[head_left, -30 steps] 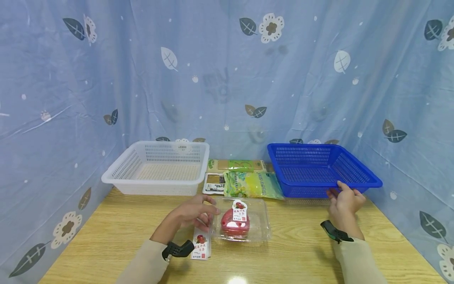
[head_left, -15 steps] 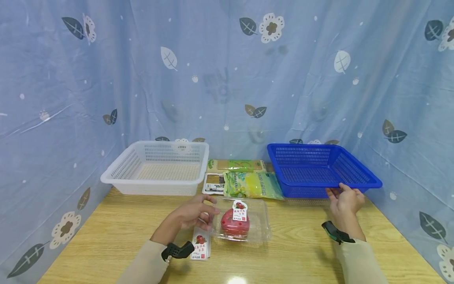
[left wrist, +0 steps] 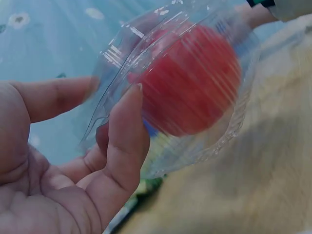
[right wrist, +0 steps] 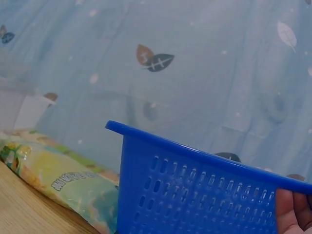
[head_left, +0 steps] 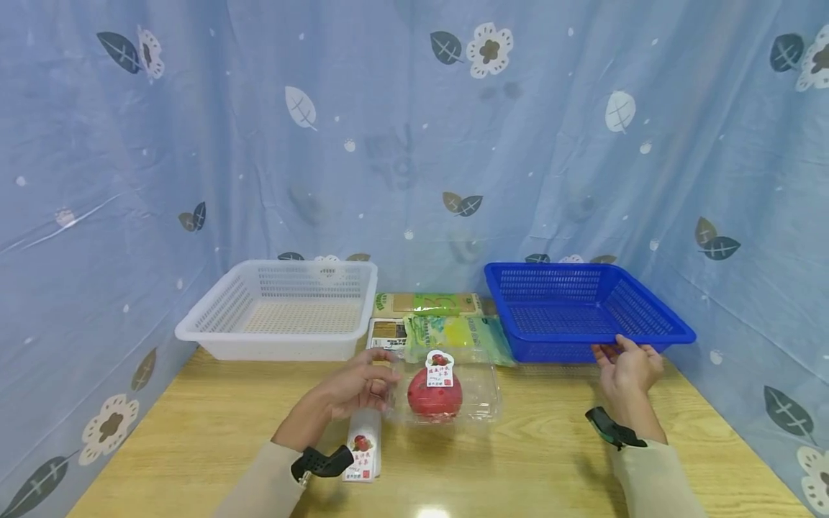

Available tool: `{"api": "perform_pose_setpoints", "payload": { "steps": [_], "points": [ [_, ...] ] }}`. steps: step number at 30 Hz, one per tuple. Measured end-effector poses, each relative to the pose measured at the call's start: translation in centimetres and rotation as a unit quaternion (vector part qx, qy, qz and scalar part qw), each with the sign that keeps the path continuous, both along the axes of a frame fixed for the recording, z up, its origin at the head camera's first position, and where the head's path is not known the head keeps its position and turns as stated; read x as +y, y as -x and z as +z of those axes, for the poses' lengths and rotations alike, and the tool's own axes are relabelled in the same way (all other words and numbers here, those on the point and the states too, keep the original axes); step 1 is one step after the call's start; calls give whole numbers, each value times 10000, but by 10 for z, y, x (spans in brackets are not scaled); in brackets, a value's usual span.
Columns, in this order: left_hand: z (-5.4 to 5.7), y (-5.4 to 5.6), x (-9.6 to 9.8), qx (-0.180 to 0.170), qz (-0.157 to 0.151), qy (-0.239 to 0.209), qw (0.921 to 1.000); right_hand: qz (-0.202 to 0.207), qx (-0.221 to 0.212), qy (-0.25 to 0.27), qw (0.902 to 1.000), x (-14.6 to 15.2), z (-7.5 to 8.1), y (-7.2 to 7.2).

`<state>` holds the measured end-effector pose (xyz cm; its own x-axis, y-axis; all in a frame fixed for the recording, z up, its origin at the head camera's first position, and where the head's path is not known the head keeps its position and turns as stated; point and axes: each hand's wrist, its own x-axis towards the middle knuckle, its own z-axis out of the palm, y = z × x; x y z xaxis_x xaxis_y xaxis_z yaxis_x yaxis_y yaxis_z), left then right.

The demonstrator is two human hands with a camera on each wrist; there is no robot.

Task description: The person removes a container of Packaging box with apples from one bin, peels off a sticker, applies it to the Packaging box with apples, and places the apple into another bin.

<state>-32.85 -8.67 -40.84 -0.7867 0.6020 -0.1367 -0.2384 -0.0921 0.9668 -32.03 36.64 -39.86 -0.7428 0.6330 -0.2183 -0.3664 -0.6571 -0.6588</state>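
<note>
My left hand pinches the left edge of a clear plastic clamshell box. Inside the box shows a round red thing, and a white label with a red fruit picture is on the lid. In the left wrist view, thumb and fingers of the left hand close on the box's edge, with the red thing blurred behind the plastic. At the right, my right hand grips the front rim of the blue basket; its fingertips overlap the perforated wall in the right wrist view.
Below the left hand lies a strip of white labels on the wooden table. A white basket stands at the back left. Between the baskets lie a yellow-green bag, a long packet and a white-edged pack.
My left hand has lifted and tilted the clear box, which now overlaps the yellow-green bag in the head view. The right hand stays at the blue basket's rim. The head view has shifted slightly.
</note>
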Motion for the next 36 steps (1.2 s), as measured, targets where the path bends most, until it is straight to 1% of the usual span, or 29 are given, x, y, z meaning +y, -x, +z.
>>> {"api": "perform_pose_setpoints", "payload": {
  "steps": [2,9,12,15,19,22,24,26,30,33,36],
  "points": [
    [9,0,2,83,32,-26,10000,20,35,57,10000,-1,0,-1],
    [48,5,14,195,302,-188,9992,11,188,108,9998,-5,0,-2],
    [60,11,18,214,424,-175,9987,15,162,62,9998,-7,-1,-1],
    [70,19,26,240,474,-193,9984,42,156,11,9999,-9,-2,0],
    [83,31,43,304,423,-342,9981,80,226,20,9997,-9,0,1],
    [90,42,60,329,379,-553,9972,54,191,-2,9998,-7,1,2],
    [94,49,72,329,434,-695,9961,46,127,13,9999,-7,2,4],
    [99,56,85,300,574,-836,9944,73,101,15,9999,-7,3,6],
    [107,66,117,216,1021,-1102,9884,149,162,47,9997,-5,5,7],
    [106,69,143,181,1284,-1231,9839,117,139,122,9998,-2,5,3],
    [102,68,169,155,1481,-1356,9795,99,86,268,9996,2,2,-3]
  ]
}}
